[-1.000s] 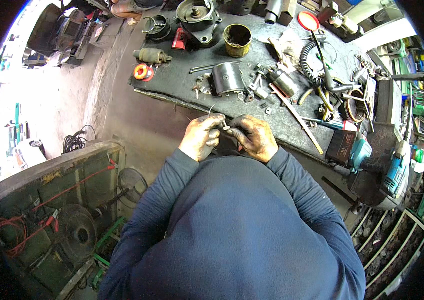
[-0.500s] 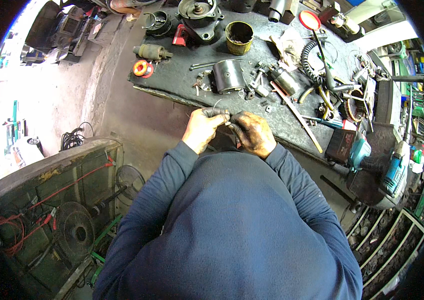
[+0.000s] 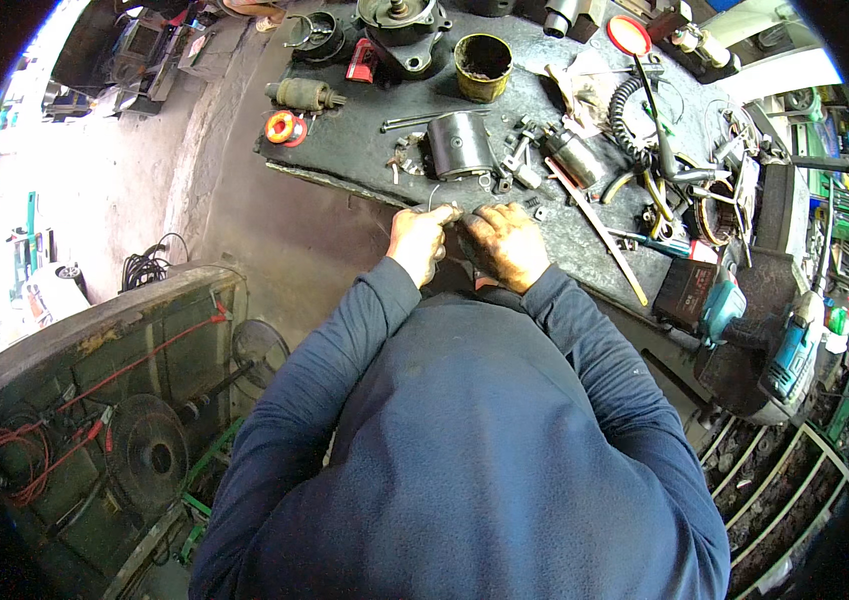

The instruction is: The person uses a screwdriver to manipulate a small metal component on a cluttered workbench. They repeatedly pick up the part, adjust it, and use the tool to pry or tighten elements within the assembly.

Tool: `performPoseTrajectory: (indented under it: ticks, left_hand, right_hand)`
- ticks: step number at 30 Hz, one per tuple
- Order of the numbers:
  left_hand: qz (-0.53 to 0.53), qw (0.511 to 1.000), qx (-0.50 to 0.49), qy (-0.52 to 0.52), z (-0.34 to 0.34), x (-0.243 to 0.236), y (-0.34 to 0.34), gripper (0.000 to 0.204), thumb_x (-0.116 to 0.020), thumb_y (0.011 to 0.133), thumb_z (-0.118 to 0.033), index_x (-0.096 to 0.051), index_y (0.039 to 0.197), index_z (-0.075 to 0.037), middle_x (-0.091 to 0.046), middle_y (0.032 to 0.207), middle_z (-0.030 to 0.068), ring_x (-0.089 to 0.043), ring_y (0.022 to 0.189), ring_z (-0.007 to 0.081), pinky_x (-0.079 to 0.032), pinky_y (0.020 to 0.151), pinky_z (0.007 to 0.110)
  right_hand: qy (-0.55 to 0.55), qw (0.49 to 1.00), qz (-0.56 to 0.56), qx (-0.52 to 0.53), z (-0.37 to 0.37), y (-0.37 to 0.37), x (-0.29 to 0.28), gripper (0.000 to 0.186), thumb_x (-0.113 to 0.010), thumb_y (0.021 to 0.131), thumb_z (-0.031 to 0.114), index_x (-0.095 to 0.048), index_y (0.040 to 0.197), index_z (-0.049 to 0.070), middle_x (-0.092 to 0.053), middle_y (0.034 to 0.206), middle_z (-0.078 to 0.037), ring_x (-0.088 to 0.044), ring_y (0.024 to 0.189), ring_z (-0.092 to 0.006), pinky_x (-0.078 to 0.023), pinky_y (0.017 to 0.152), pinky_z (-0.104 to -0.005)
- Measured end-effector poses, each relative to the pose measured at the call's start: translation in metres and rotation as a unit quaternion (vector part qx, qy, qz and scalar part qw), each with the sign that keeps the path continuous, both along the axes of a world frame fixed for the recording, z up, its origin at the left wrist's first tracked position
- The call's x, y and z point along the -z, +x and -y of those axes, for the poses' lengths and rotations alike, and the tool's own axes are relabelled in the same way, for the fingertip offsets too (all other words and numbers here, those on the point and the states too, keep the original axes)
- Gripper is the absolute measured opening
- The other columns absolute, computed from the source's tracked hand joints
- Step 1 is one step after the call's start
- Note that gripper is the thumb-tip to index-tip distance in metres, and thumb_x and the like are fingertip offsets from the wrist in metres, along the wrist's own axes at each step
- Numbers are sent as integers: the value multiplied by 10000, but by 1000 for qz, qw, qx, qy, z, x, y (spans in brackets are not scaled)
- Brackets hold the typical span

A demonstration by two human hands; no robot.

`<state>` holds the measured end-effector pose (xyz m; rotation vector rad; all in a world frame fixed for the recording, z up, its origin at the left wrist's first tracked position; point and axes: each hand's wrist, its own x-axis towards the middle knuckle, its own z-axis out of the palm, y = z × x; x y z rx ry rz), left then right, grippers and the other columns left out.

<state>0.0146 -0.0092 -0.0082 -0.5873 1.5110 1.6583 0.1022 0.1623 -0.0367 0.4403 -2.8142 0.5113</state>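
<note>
My left hand is closed, thumb and forefinger pinched together at the bench's front edge. From its fingers a thin curved wire sticks up. Close beside it, my blackened right hand is closed too, its fingertips meeting the left ones. Whatever small piece sits between the hands is mostly covered by fingers. Just beyond them on the bench lies a shiny metal cylinder housing, with small loose parts to its left and a second metal cylinder to its right.
Two long bolts, an armature, an orange-red spool and a yellow tub of dark stuff stand farther back. A long flat strip lies right. Teal power tools sit far right; a wooden panel stands left.
My left hand has shifted slightly right and its forefinger now points toward the right hand. My right hand has rolled over, its knuckles now facing up. The small light piece between them no longer shows clearly.
</note>
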Motion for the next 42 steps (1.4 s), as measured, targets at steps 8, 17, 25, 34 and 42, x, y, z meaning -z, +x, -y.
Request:
performPoseTrajectory:
  ticks: [8, 17, 25, 34, 42]
  left_hand:
    - [-62, 997, 49, 4, 47, -4, 2, 228, -701, 979, -191, -717, 1112, -7, -631, 858, -30, -396, 511, 11, -322, 449, 216]
    - [-52, 998, 45, 10, 76, 9, 17, 179, -699, 967, -190, -737, 1064, -44, -687, 871, -10, -555, 618, 61, -444, 488, 234]
    - [-313, 923, 209, -76, 44, 19, 1, 383, -737, 913, -159, -699, 1268, -18, -769, 977, 119, -691, 827, 153, -560, 791, 307]
    - [-417, 797, 381, -214, 11, -8, -9, 615, -717, 846, -223, -605, 1439, -103, -678, 1319, 216, -655, 1203, 376, -507, 1058, 438]
    - [-426, 769, 403, -255, 8, -12, -7, 632, -707, 836, -215, -599, 1454, -138, -677, 1334, 203, -656, 1213, 367, -522, 1040, 434]
  right_hand:
    - [-20, 996, 46, 72, -7, -19, 19, 289, -738, 832, 239, -732, 1098, 127, -705, 1095, -120, -691, 984, -329, -548, 868, -429]
    - [-104, 982, 126, 98, -6, -36, 21, 237, -695, 918, 254, -732, 1054, 64, -708, 1034, -188, -699, 955, -389, -563, 837, -469]
    - [-91, 967, 222, 84, -8, -51, -16, 213, -686, 904, 191, -729, 1066, 61, -726, 974, -205, -723, 910, -405, -579, 796, -496]
    - [-131, 963, 205, 115, -6, -37, -12, 228, -696, 905, 224, -732, 1060, 61, -707, 1062, -198, -708, 958, -401, -575, 843, -486]
    - [-124, 965, 210, 97, -10, -39, -5, 231, -681, 925, 232, -721, 1059, 48, -694, 1021, -189, -698, 933, -399, -571, 818, -478]
